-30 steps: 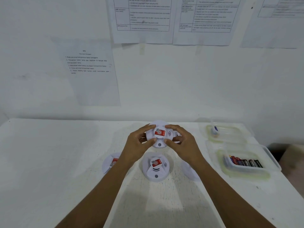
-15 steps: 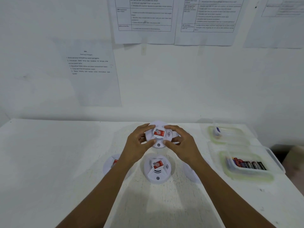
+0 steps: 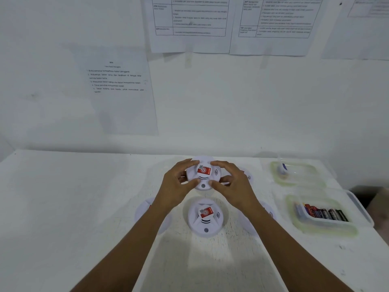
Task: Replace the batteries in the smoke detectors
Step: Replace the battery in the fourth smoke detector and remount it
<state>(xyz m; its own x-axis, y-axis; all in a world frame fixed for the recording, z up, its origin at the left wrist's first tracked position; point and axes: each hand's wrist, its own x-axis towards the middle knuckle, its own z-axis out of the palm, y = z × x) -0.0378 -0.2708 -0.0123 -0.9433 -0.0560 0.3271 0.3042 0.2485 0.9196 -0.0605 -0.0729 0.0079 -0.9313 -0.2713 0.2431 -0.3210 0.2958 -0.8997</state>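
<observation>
Now, head view: left hand [image 3: 176, 187] and right hand [image 3: 234, 187] both grasp the far smoke detector [image 3: 203, 171] by its rim.
I judge the task barely begun: no detector looks opened, the near detector [image 3: 205, 218] sits untouched on the table [image 3: 84, 207], and the batteries [image 3: 322, 213] lie unused at right.

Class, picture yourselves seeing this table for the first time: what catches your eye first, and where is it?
The left hand and the right hand grip a white smoke detector with a red label from either side, at the middle of the table. A second smoke detector lies just nearer the person, and batteries sit in a clear tub at the right.
</observation>
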